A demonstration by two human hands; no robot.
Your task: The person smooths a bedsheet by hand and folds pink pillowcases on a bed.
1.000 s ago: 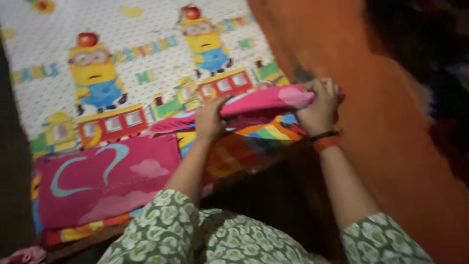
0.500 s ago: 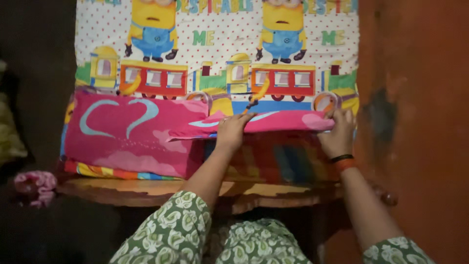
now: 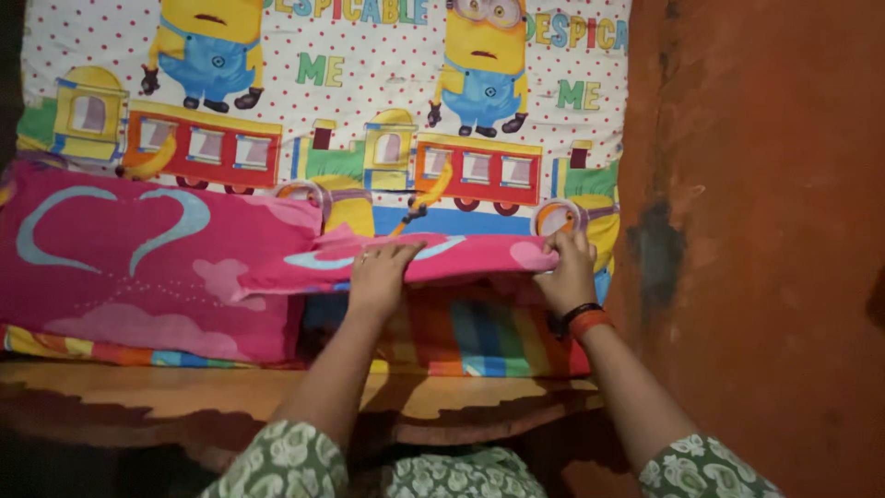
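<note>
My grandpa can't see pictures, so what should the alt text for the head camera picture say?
Two bare hands, the left hand and right hand, press on a folded pink cloth at the edge of a bed. The bed has a cartoon-print sheet with yellow figures and trains, a rainbow-striped cloth underneath, and an orange wall on the right.

A cartoon-printed sheet (image 3: 350, 101), white with red dots, yellow figures in blue overalls and a row of red and green train cars, spreads beyond the fingertips and covers the far surface. Below the fingers, nearer the wrists, a rainbow-striped cloth (image 3: 489, 337) lies flat. Its near edge meets a worn wooden edge (image 3: 184, 392) running left to right. To the right of the fingers stands an orange wall (image 3: 765, 240) with a dark scuffed patch.
</note>
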